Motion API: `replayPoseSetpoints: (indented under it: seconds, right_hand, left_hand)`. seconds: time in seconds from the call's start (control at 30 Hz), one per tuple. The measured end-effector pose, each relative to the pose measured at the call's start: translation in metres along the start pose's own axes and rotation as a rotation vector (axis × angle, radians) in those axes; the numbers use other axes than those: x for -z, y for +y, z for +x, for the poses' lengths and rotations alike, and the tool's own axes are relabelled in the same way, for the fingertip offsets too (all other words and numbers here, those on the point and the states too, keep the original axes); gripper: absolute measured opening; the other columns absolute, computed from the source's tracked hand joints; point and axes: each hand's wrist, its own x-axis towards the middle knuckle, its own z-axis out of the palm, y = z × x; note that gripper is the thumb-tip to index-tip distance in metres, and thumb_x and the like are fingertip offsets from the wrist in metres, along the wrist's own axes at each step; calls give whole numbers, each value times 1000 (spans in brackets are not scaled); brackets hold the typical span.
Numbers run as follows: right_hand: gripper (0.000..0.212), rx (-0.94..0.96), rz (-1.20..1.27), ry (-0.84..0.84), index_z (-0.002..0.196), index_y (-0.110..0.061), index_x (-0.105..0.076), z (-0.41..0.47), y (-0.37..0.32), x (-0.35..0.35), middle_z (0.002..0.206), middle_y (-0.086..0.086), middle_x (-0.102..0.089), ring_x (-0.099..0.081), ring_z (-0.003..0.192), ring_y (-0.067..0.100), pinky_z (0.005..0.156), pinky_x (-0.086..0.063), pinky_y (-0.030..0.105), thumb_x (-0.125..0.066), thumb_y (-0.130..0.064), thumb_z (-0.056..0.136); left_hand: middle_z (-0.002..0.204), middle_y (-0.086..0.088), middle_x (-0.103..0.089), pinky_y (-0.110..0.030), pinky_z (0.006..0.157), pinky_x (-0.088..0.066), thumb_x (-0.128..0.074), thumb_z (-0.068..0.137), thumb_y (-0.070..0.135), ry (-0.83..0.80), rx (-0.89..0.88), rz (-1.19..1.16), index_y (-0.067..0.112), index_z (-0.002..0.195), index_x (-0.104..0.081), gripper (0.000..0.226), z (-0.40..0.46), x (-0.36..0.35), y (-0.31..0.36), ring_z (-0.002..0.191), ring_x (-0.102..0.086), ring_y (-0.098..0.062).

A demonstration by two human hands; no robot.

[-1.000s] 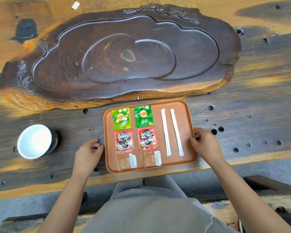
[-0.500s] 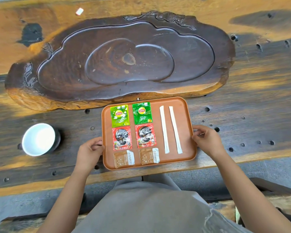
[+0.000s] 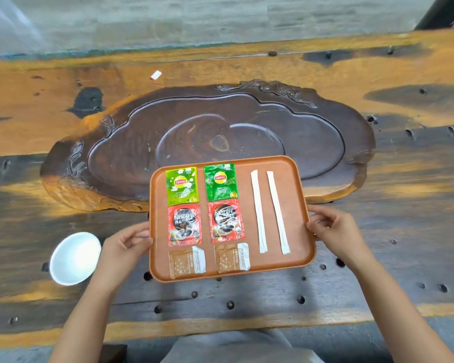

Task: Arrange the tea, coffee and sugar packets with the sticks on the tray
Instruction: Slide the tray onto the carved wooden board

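Note:
An orange-brown tray (image 3: 296,260) is held above the table, its far edge over the carved slab. My left hand (image 3: 126,243) grips its left rim and my right hand (image 3: 333,233) grips its right rim. On the tray lie two green tea packets (image 3: 182,185) (image 3: 221,181) at the far side. Two red coffee packets (image 3: 184,224) (image 3: 226,220) come below them. Two brown sugar packets (image 3: 186,262) (image 3: 232,258) lie nearest me. Two white wrapped sticks (image 3: 258,210) (image 3: 277,211) lie side by side on the tray's right half.
A large dark carved wooden slab (image 3: 168,132) lies on the wooden table (image 3: 417,179) beyond the tray. A white bowl (image 3: 74,258) stands to the left of my left hand. A small white scrap (image 3: 156,74) lies farther back. The table's near edge runs just above my lap.
Both hands have closed on the tray's rims and lifted it up and away from me, so its far edge now overlaps the slab. The view has tilted upward.

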Motion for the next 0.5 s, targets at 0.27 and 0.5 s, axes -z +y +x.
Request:
replayPoseSetpoints:
  seconds: [0.27,0.5]
  right_hand:
    - [29,35,-59,74,101,-18,-70,95,-37,-21,66,-2,-62,-57,56,7,75,-56,41,-59,0,81]
    - [29,51,-58,107,103,-16,-70,171,-50,-43,70,7,-63,-58,64,21,78,-55,48,-56,-4,81]
  left_hand:
    - [62,19,-70,-7,55,-48,-54,82,-11,18,-100,25,14,99,-65,32,102,6,43,59,-61,6]
    - [78,-3,-67,-14,61,-54,-52,84,-11,15,-76,15,9,103,-65,31,185,3,53,60,-64,1]
